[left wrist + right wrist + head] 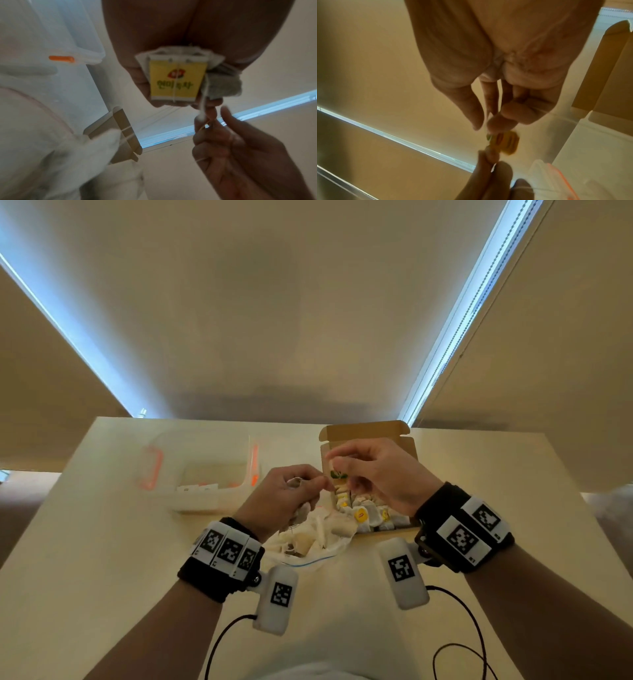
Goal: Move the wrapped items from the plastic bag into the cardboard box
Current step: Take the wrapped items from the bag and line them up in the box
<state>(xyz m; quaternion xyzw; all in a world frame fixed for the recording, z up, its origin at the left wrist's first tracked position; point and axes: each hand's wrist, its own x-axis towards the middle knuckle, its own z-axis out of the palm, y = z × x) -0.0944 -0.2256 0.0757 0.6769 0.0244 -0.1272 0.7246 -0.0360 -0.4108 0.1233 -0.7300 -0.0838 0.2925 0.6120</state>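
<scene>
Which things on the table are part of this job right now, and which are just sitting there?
In the job: plastic bag; cardboard box; tea bags in the left hand, string pinched by the right hand; tea bags already boxed.

Lying about: clear plastic container with orange clips.

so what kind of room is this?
Likely a home or office room, not a lab: pale table against windows with drawn roller blinds, holding a clear storage tub and a tea-bag-filled cardboard box.
</scene>
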